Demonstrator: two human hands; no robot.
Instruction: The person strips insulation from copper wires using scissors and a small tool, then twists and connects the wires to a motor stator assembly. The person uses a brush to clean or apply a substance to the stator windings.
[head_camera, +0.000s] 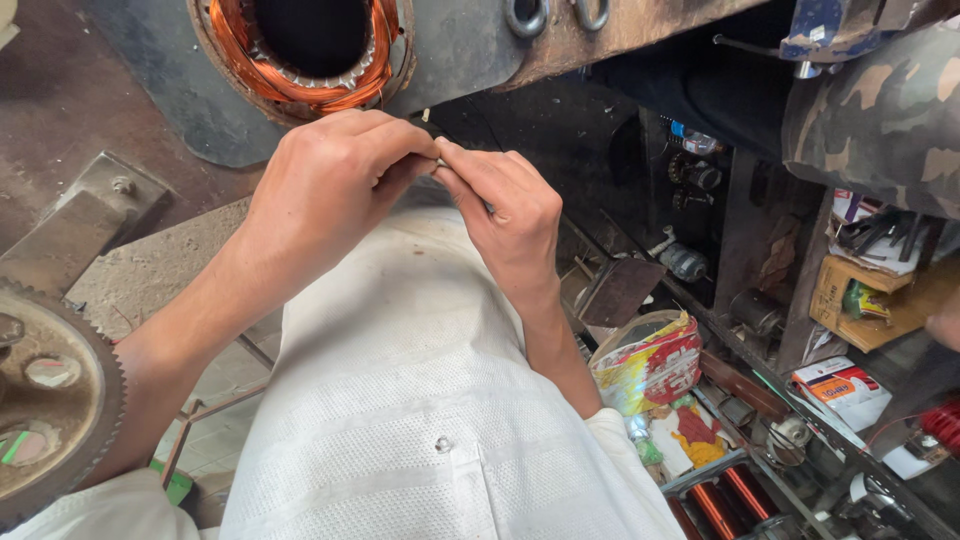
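My left hand and my right hand meet in front of my chest, fingertips pinched together on a small thin piece, likely a wire end; it is too small to tell more. Just above the hands sits a motor stator with orange copper windings around a dark round bore, set in a grey metal housing. My white shirt fills the lower middle of the view.
A large toothed gear wheel lies at the lower left. To the right stand cluttered shelves with a colourful bag, small boxes, copper wire spools and metal parts. A person's camouflage sleeve is at the upper right.
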